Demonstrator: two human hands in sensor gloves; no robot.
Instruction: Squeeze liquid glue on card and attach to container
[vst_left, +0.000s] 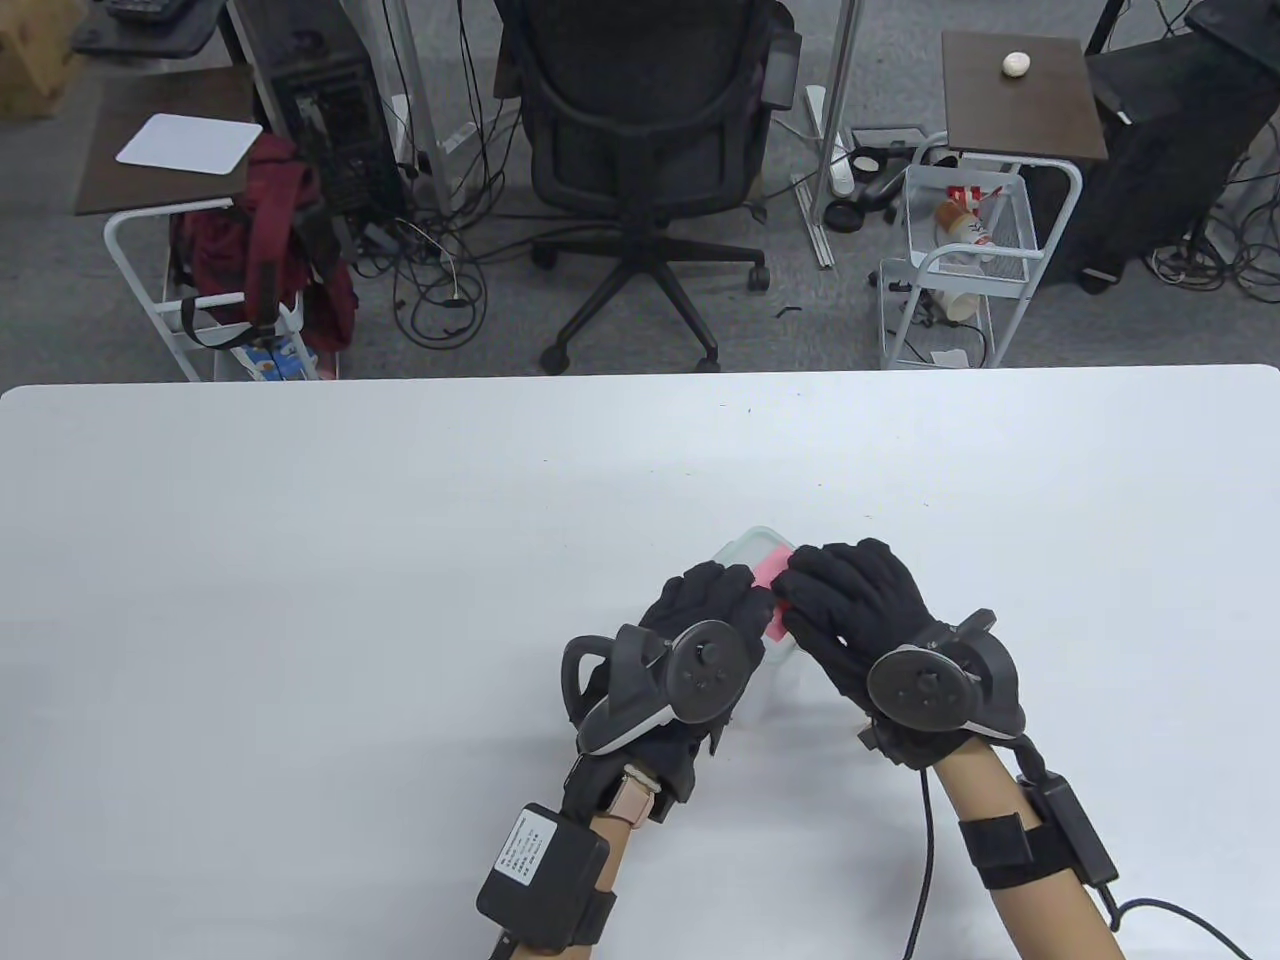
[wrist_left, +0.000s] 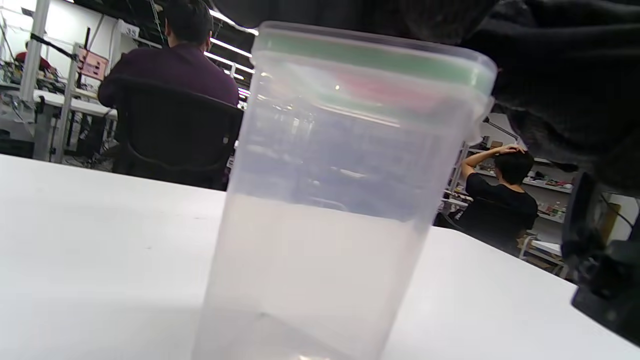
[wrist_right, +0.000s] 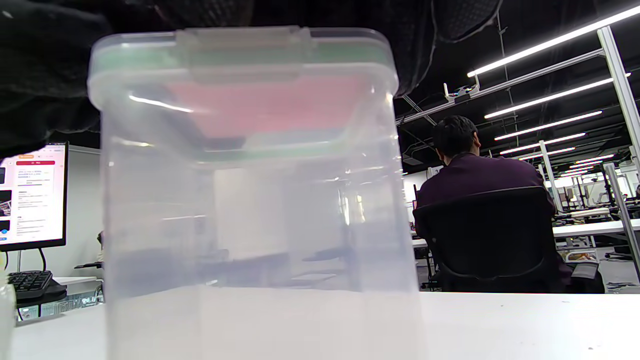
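Note:
A tall clear plastic container (vst_left: 742, 548) with a green-sealed lid stands on the white table (vst_left: 300, 560), close in both wrist views (wrist_left: 330, 210) (wrist_right: 250, 225). A pink card (vst_left: 772, 575) lies on its lid and shows through the plastic (wrist_right: 270, 105). My left hand (vst_left: 705, 600) rests its fingers on the lid's left side at the card's edge. The fingers of my right hand (vst_left: 840, 590) lie flat over the right part of the card. Most of the container is hidden under both hands in the table view. No glue bottle is in view.
Beyond the table's far edge stand a black office chair (vst_left: 640, 150), a wire cart (vst_left: 955, 260) and a side table with a red backpack (vst_left: 265, 240). People sit at desks in the background (wrist_right: 475, 210).

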